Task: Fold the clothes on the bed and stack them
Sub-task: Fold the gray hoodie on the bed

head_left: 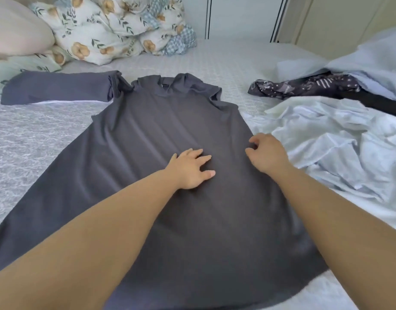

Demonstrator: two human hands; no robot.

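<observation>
One dark grey dress [161, 130] lies spread flat across the bed [36, 139], neckline away from the person and hem toward them, laid out full length so it can be smoothed and folded. Its left sleeve [56, 88] stretches straight out, well beyond the left hand and off to that hand's far left, while the right shoulder looks bunched or tucked in, far ahead of the right hand. The left hand [190, 168] rests palm down on the middle of the dress, fingers spread and straight, most likely pinning the cloth so it stays put. Just to its right, the right hand [268, 153] sits at the dress's right edge with fingers curled inward; it seems to be pinching or gathering that edge, perhaps to begin a fold toward the middle, though the grip itself is hard to make out. Just beyond the right hand's outer side lies a heap of pale blue clothes [326, 139] waiting to be folded, with a dark patterned garment [304, 88] farther ahead of it. Far ahead of the left hand, floral pillows [107, 30] are piled at the head of the bed.
</observation>
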